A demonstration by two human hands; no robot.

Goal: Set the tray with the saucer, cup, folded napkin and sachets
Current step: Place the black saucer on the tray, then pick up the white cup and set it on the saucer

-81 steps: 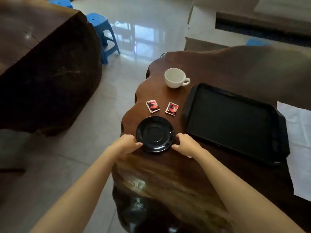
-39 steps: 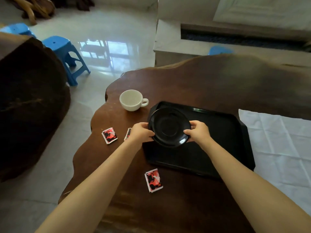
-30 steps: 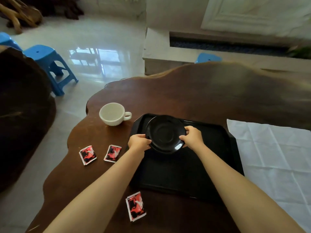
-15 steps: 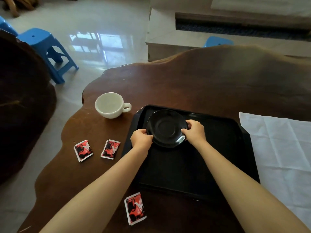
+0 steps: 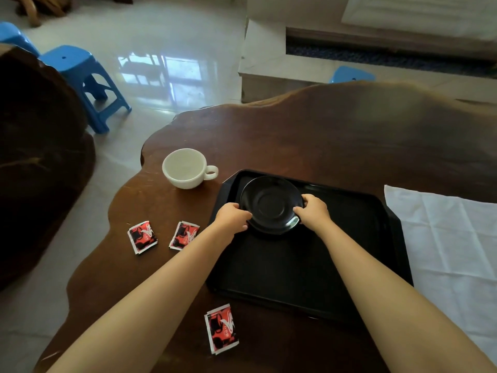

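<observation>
Both hands, left and right, hold the round black saucer by its edges over the flat black tray.

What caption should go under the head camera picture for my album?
Left hand and right hand hold a black saucer over the tray; cup and three sachets wait on the table.

The saucer sits in the tray's far-left corner. The cup and two sachets lie left of the tray, a third sachet before it, the napkin right.
</observation>
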